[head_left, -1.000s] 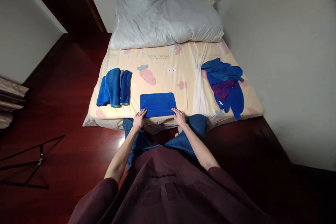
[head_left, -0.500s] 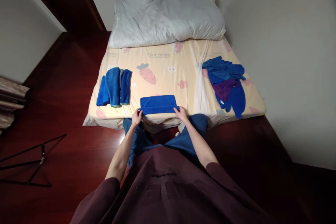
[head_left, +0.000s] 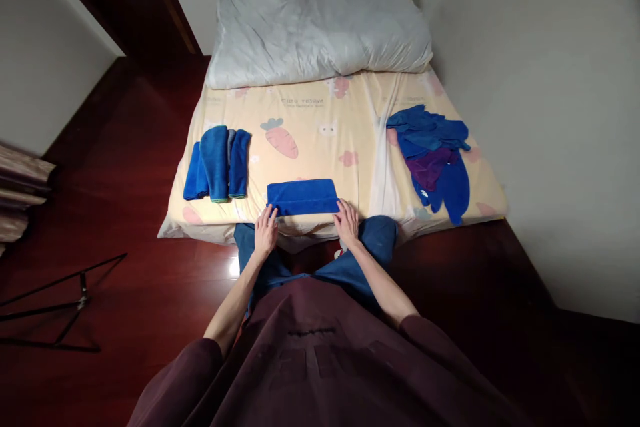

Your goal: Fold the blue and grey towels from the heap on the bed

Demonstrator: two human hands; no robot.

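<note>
A blue towel point(head_left: 303, 196) lies near the front edge of the bed, its near part folded over into a flat strip. My left hand point(head_left: 266, 229) rests at the towel's near left corner, fingers stretched out and touching it. At the near right corner lies my right hand point(head_left: 347, 221), its fingers also extended onto the cloth. Neither hand grips the towel. To the left, several folded blue towels point(head_left: 215, 163) sit side by side. A loose heap of blue and purple cloths point(head_left: 433, 157) is on the right side of the bed.
The bed point(head_left: 310, 127) has a cream sheet with carrot prints. A bunched pale quilt point(head_left: 320, 27) lies at its head. Black tripod legs point(head_left: 60, 307) stand on the dark red floor at left, below a curtain point(head_left: 23, 193). A wall point(head_left: 550, 113) runs along the right.
Both hands have let go of the towel's near corners. The fingers, pinched on the folded edge before, are now spread and laid on the cloth.
</note>
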